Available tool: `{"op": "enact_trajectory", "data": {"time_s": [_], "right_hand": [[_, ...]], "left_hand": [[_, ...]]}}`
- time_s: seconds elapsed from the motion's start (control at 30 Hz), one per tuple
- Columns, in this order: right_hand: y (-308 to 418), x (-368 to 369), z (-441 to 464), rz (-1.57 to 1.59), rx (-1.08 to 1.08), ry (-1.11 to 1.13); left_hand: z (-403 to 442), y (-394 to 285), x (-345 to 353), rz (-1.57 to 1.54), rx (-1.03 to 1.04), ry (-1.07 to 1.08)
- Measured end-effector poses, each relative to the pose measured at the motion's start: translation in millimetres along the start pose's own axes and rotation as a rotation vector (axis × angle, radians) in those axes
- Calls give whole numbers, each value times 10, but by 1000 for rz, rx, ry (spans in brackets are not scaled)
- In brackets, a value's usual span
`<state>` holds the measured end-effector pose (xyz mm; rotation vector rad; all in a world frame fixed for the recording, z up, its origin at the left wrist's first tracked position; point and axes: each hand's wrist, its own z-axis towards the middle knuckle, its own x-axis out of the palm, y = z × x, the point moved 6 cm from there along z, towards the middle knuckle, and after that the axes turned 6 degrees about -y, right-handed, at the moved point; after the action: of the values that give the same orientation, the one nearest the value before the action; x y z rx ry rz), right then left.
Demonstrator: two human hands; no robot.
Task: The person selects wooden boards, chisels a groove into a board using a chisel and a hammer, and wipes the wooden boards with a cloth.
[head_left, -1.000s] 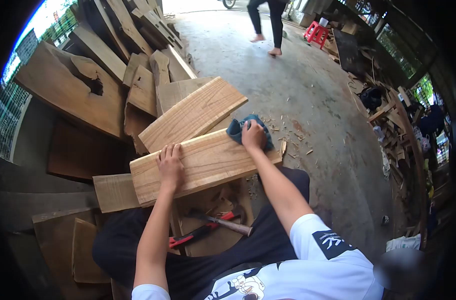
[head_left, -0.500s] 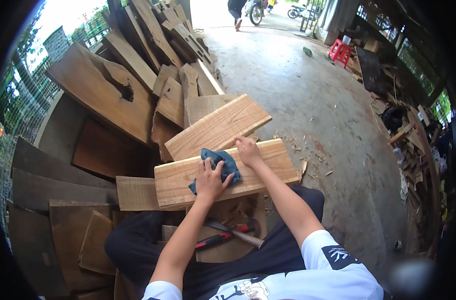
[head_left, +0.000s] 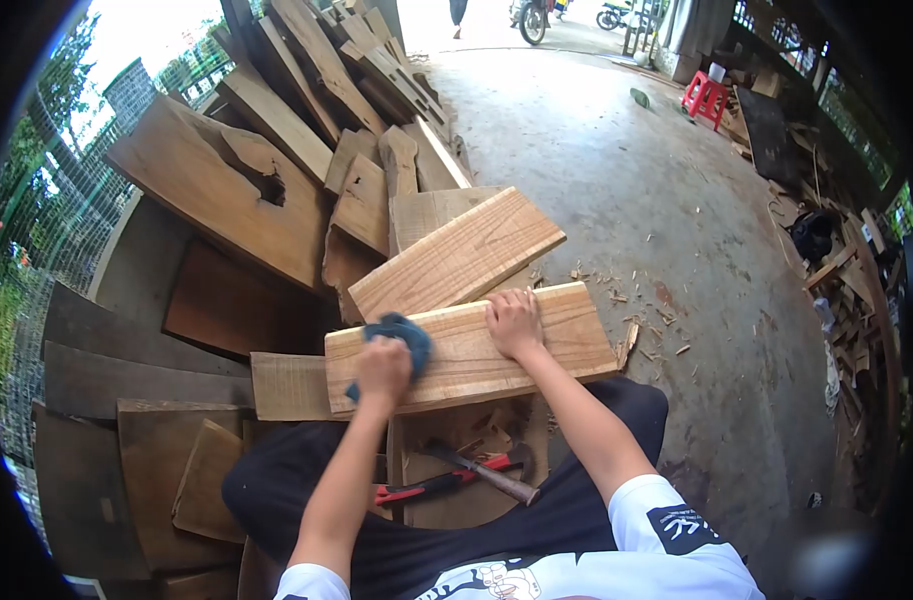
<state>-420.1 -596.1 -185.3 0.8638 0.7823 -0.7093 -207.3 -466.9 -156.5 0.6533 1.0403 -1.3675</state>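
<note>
My left hand [head_left: 385, 370], a little blurred, is closed on a dark blue cloth [head_left: 413, 345] pressed to the left end of a light wooden plank [head_left: 457, 362]. Fingers bent over the far edge, my right hand [head_left: 515, 322] rests on the same plank right of its middle and holds it. The plank lies across my lap. Behind it another light plank [head_left: 462, 255] lies at an angle, its near end close to the first one. Below, between my legs, a hammer [head_left: 487, 475] crosses a red and black tool [head_left: 417, 490].
Many boards [head_left: 227, 200] lean and fan out on the left. Wood chips [head_left: 667, 318] are scattered on the concrete floor [head_left: 617, 170]. A red stool [head_left: 706, 98] and scrap wood [head_left: 857, 310] are at the right. A person's leg [head_left: 458, 15] and a motorbike show at the top.
The cloth has gone from my right hand to my left and moved to the plank's left end. My right hand now lies on the plank. The other person has walked farther off.
</note>
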Motion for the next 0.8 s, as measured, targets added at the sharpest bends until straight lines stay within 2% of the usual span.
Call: {"op": "enact_trajectory", "data": {"time_s": [0.07,0.13,0.17,0.27,0.3,0.4,0.5,0.6,0.7,0.77,0.8], "right_hand": [[19,-6,-11,-5,-4,-1],[-10,-12,-17,-20,-5,4],[-24,-4,-21,-9,-1,3],[-13,-4,-2,0,24,2],[12,-23,1,-25,41,26],[24,12,-9,-44,68,29],[5,12,7,-48,56,16],[16,21,37,-30,36,55],[42,12,36,-2,-21,37],[44,5,57,-20,-15,75],[35,9,53,-19,-9,63]], "left_hand": [[-242,-599,0,-220,263,50],[-324,-706,-98,-243,413,78],[-269,-443,-27,-162,361,115],[33,584,-179,46,20,24],[56,868,-241,90,-21,-45],[15,983,-296,144,-152,-112],[-107,378,-219,-60,-136,-5],[-331,-150,-160,-204,152,89],[-285,148,-262,-153,236,140],[-122,773,-261,45,80,128],[-86,1100,-330,77,-115,85]]}}
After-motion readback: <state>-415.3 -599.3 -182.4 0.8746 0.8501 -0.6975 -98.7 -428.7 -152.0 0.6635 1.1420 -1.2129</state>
